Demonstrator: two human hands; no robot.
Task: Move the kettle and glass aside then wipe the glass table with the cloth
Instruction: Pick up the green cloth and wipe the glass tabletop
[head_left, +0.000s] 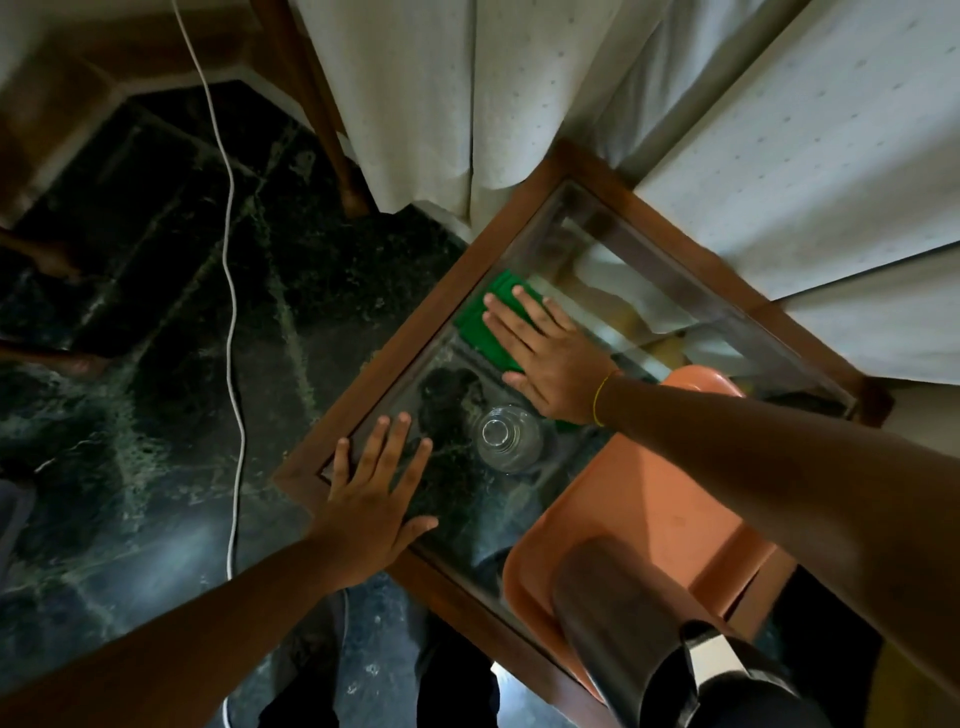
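A green cloth lies on the glass table near its left wooden edge. My right hand presses flat on the cloth, fingers spread and pointing to the far left. My left hand rests flat on the table's near-left corner, palm down, holding nothing. A clear glass stands upright on the pane between my two hands, just beside my right wrist. The metal kettle with a dark handle stands on an orange tray at the near right.
White curtains hang over the table's far and right sides. A white cable runs across the dark marble floor on the left. A wooden chair leg stands behind the table's far-left corner.
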